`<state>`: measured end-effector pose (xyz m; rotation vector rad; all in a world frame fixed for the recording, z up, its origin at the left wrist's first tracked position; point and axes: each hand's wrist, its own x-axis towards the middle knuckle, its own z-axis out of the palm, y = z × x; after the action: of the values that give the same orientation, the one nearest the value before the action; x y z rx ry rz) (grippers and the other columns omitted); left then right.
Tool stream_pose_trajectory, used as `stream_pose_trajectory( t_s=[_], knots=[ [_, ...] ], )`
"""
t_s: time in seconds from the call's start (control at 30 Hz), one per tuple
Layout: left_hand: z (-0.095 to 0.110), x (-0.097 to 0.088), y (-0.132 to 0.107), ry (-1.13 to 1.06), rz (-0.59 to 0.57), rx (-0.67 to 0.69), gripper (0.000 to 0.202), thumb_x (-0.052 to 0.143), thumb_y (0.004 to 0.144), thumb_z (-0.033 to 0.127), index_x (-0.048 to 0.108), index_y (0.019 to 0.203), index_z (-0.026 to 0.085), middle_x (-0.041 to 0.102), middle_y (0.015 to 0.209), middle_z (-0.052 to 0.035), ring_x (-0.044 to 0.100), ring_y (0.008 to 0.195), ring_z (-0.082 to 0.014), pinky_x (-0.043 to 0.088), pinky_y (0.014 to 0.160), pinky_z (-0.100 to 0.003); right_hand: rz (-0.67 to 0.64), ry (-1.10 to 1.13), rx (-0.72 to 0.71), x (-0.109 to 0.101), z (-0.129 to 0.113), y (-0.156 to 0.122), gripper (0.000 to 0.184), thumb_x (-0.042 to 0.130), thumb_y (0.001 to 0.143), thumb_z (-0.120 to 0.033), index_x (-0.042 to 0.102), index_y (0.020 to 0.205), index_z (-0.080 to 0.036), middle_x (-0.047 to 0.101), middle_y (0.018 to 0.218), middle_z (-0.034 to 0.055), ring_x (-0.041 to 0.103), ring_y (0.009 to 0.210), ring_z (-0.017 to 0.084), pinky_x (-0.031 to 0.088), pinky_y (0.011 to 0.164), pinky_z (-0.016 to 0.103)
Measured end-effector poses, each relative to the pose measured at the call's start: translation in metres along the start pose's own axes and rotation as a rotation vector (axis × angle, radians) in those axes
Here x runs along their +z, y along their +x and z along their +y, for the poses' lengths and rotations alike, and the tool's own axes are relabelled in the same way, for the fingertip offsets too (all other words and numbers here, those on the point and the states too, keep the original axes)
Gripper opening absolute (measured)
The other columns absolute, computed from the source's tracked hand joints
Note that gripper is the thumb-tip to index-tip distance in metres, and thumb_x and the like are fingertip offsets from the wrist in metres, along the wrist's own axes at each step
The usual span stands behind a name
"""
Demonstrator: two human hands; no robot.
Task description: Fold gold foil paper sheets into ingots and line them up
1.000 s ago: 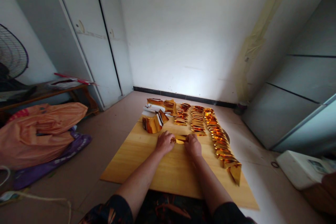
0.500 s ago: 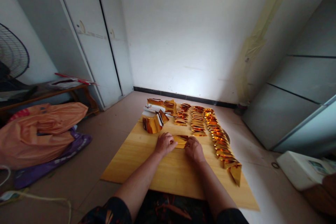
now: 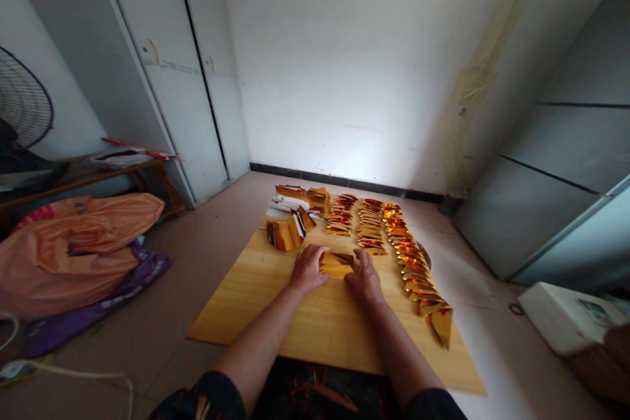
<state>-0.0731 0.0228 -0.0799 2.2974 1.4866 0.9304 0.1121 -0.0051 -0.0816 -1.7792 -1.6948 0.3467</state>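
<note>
A folded piece of gold foil paper (image 3: 337,265) lies between my hands, low over the wooden board (image 3: 256,282). My left hand (image 3: 309,269) grips its left end, thumb near the front and fingers behind. At the right end, my right hand (image 3: 364,275) holds it in the same way. Beyond my left hand rests a curved stack of gold foil sheets (image 3: 287,233). Rows of folded gold foil pieces stand past my hands: a left row (image 3: 340,215), a middle row (image 3: 371,226) and a long right row (image 3: 411,262) running toward me.
More gold foil (image 3: 319,200) and a white roll (image 3: 290,203) lie at the board's far left corner. An orange bag (image 3: 73,249) and a purple bag (image 3: 108,302) are on the floor at left. A white box (image 3: 566,318) stands at right, a cabinet (image 3: 197,79) behind.
My fingers have loosened from a pinch on the foil's front to a wider grip around its two ends. The foil piece looks more opened out; the rows have not moved.
</note>
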Motion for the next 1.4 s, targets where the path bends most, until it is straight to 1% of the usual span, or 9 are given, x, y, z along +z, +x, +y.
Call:
stream_pose_trajectory(
  t_s=[0.07, 0.17, 0.33, 0.47, 0.6, 0.83, 1.03, 1.23, 1.4],
  knots=[
    [0.0, 0.0, 0.0, -0.015, 0.0, 0.007, 0.066, 0.069, 0.06, 0.018, 0.049, 0.122, 0.025, 0.054, 0.115, -0.0057, 0.05, 0.109, -0.024, 0.041, 0.093, -0.038, -0.01, -0.018, -0.003, 0.001, 0.001, 0.001, 0.053, 0.058, 0.064, -0.015, 0.049, 0.116, -0.023, 0.054, 0.109, 0.0042, 0.06, 0.088, 0.017, 0.046, 0.077, 0.026],
    [0.0, 0.0, 0.0, -0.028, 0.004, 0.014, 0.071, 0.07, 0.059, 0.017, 0.047, 0.126, 0.026, 0.051, 0.122, -0.0067, 0.047, 0.115, -0.0256, 0.04, 0.096, -0.04, -0.001, -0.046, -0.017, 0.002, 0.002, 0.002, 0.036, 0.06, 0.065, -0.016, 0.054, 0.1, -0.022, 0.054, 0.1, 0.002, 0.059, 0.08, 0.015, 0.046, 0.072, 0.025],
    [-0.001, 0.001, 0.0, -0.02, 0.002, 0.026, 0.049, 0.07, 0.06, 0.017, 0.059, 0.107, 0.023, 0.056, 0.11, -0.0051, 0.051, 0.106, -0.0239, 0.043, 0.092, -0.038, -0.014, -0.064, -0.063, 0.001, 0.002, 0.002, 0.015, 0.06, 0.068, -0.018, 0.054, 0.082, -0.02, 0.054, 0.092, 0.0009, 0.058, 0.078, 0.014, 0.044, 0.071, 0.023],
    [-0.002, 0.001, 0.0, -0.012, -0.009, 0.059, 0.026, 0.068, 0.063, 0.019, 0.065, 0.089, 0.02, 0.059, 0.097, -0.0041, 0.053, 0.096, -0.0208, 0.043, 0.086, -0.033, -0.049, -0.103, -0.079, -0.004, 0.0, 0.001, 0.017, 0.059, 0.071, -0.019, 0.058, 0.088, -0.02, 0.054, 0.102, 0.0039, 0.058, 0.084, 0.015, 0.044, 0.075, 0.023],
    [-0.003, 0.002, 0.0, -0.011, -0.038, 0.06, 0.02, 0.067, 0.064, 0.017, 0.066, 0.083, 0.021, 0.061, 0.092, -0.003, 0.054, 0.094, -0.0196, 0.042, 0.084, -0.031, -0.108, -0.167, -0.09, -0.009, -0.006, 0.002, 0.029, 0.056, 0.07, -0.014, 0.061, 0.098, -0.022, 0.054, 0.111, 0.0045, 0.058, 0.092, 0.016, 0.043, 0.08, 0.023],
    [-0.006, 0.004, 0.0, -0.012, -0.057, 0.065, 0.01, 0.068, 0.066, 0.017, 0.067, 0.075, 0.021, 0.062, 0.09, -0.003, 0.055, 0.093, -0.0191, 0.04, 0.08, -0.03, -0.141, -0.232, -0.123, -0.01, -0.007, 0.002, 0.015, 0.056, 0.073, -0.017, 0.062, 0.087, -0.02, 0.054, 0.113, 0.0048, 0.058, 0.087, 0.015, 0.041, 0.073, 0.022],
    [-0.006, 0.003, -0.004, 0.036, -0.084, 0.102, 0.015, 0.066, 0.064, 0.013, 0.07, 0.075, 0.022, 0.063, 0.09, -0.003, 0.055, 0.094, -0.0197, 0.04, 0.082, -0.032, -0.194, -0.345, -0.182, -0.017, -0.011, -0.005, 0.017, 0.055, 0.074, -0.018, 0.064, 0.088, -0.021, 0.059, 0.107, 0.0062, 0.053, 0.097, 0.019, 0.039, 0.076, 0.025],
    [-0.002, -0.006, -0.013, 0.098, -0.126, 0.189, 0.02, 0.063, 0.064, 0.014, 0.07, 0.08, 0.023, 0.062, 0.094, -0.0046, 0.053, 0.096, -0.0217, 0.04, 0.085, -0.035, -0.256, -0.424, -0.213, -0.029, -0.017, -0.015, 0.021, 0.054, 0.075, -0.021, 0.065, 0.094, -0.021, 0.056, 0.123, 0.0076, 0.049, 0.105, 0.023, 0.038, 0.077, 0.028],
    [0.001, -0.014, -0.019, 0.129, -0.133, 0.277, 0.019, 0.067, 0.068, 0.028, 0.07, 0.086, 0.023, 0.06, 0.103, -0.0061, 0.051, 0.099, -0.0233, 0.04, 0.086, -0.037, -0.291, -0.422, -0.233, -0.035, -0.019, -0.019, 0.017, 0.055, 0.08, -0.03, 0.067, 0.09, -0.023, 0.054, 0.129, 0.0056, 0.05, 0.107, 0.023, 0.038, 0.078, 0.031]
  ],
)
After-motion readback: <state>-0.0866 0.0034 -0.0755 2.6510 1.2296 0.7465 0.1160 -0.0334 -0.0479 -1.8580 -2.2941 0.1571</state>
